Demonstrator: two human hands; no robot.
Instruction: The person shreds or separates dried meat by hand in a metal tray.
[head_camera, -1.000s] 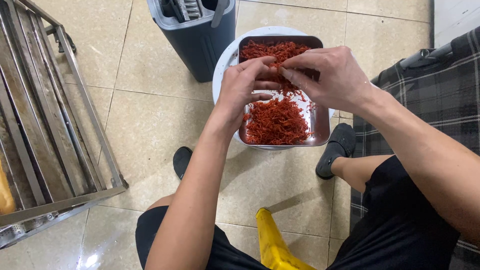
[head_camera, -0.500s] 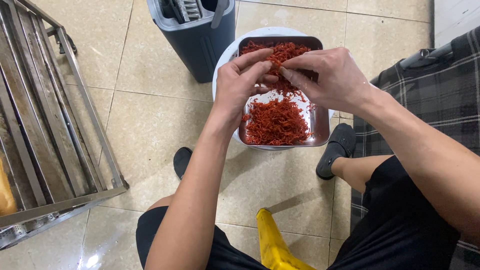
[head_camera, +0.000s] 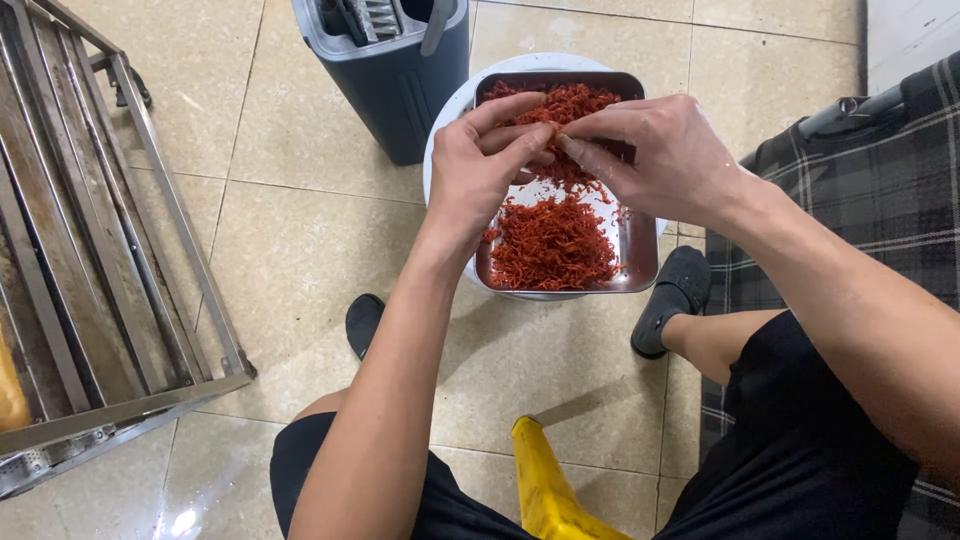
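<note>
A rectangular steel tray sits on a round white bucket top on the tiled floor. It holds heaps of red shredded strands. My left hand and my right hand meet above the tray's far half, fingertips pinched together on a small clump of the red shreds. Both hands hide part of the far heap.
A dark blue-grey bin with tools stands just behind the tray. A metal rack fills the left side. A yellow object lies between my knees. Black slippers flank the bucket, and a plaid cloth hangs at right.
Both hands have lifted slightly toward the tray's far end and drawn closer, fingertips now pinching a clump of red shreds between them.
</note>
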